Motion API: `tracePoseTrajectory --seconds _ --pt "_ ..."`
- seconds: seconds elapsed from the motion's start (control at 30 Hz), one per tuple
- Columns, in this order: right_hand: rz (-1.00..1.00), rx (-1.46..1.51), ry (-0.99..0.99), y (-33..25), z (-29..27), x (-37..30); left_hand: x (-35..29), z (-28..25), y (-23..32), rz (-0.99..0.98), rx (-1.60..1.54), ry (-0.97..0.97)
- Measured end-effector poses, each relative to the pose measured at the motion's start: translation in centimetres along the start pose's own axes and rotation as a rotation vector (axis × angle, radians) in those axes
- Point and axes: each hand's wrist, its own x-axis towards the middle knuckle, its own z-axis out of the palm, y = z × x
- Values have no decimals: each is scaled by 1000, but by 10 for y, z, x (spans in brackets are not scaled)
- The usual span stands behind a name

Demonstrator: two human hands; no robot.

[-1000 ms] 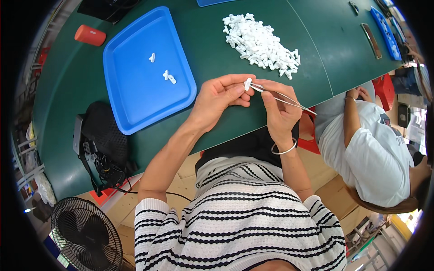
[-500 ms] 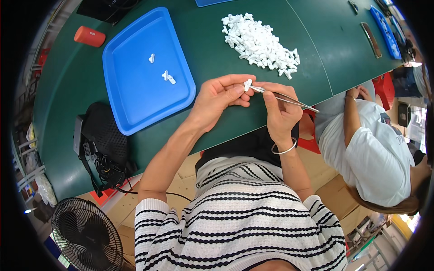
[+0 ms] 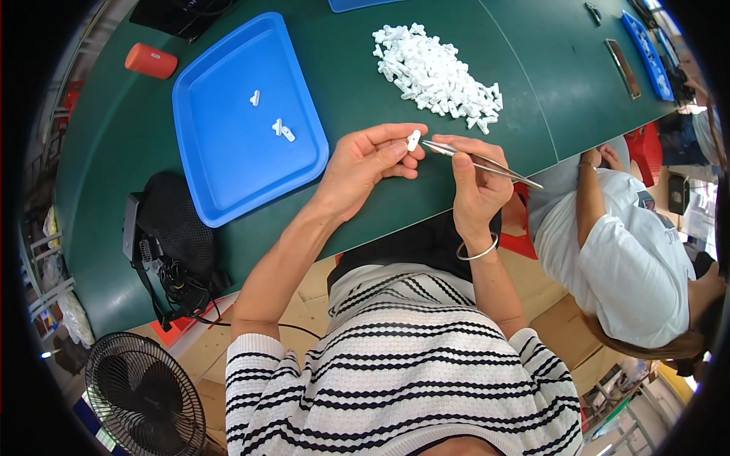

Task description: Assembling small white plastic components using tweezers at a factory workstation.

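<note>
Between the thumb and fingers of my left hand [image 3: 370, 157] is a small white plastic part [image 3: 414, 140], held upright near the table's front edge. My right hand [image 3: 479, 176] is closed round metal tweezers [image 3: 487, 164], whose tips point left at the part and stand slightly apart from it. A heap of similar white plastic parts [image 3: 437, 72] lies beyond my hands on the green table [image 3: 350, 83]. To the left stands a blue tray [image 3: 236, 144] with three white pieces [image 3: 284, 131] in it.
A red cylinder [image 3: 150, 61] lies behind the tray's left side. A black mesh bag [image 3: 176, 220] with cables sits at the near left, above a black fan [image 3: 144, 395]. At the right sits a person in a white shirt [image 3: 631, 251]. A blue holder [image 3: 646, 57] is far right.
The tweezers have drawn back a little to the right from the white part, and their tips have parted from it. The part has turned more upright in my left fingers.
</note>
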Motion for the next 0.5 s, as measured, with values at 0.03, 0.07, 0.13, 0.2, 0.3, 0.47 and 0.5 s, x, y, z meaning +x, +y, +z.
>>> tracePoseTrajectory --seconds 0.03,0.07,0.13,0.2,0.3,0.47,0.5 --pt "-4 26 -6 0 0 0 0 0 0 3 -1 0" --pt "-8 52 -11 0 0 -1 0 0 0 3 -6 -5" --pt "-1 47 -34 1 -1 -1 0 0 -1 6 -13 -9" --pt "8 42 -57 1 0 -1 0 0 -2 22 -7 -23" --pt "42 30 -81 2 0 -1 0 1 -1 22 7 -4" --pt "37 72 -20 2 -1 0 -1 1 0 7 20 4" --pt "37 72 -20 1 -1 0 -1 1 0 9 19 6"
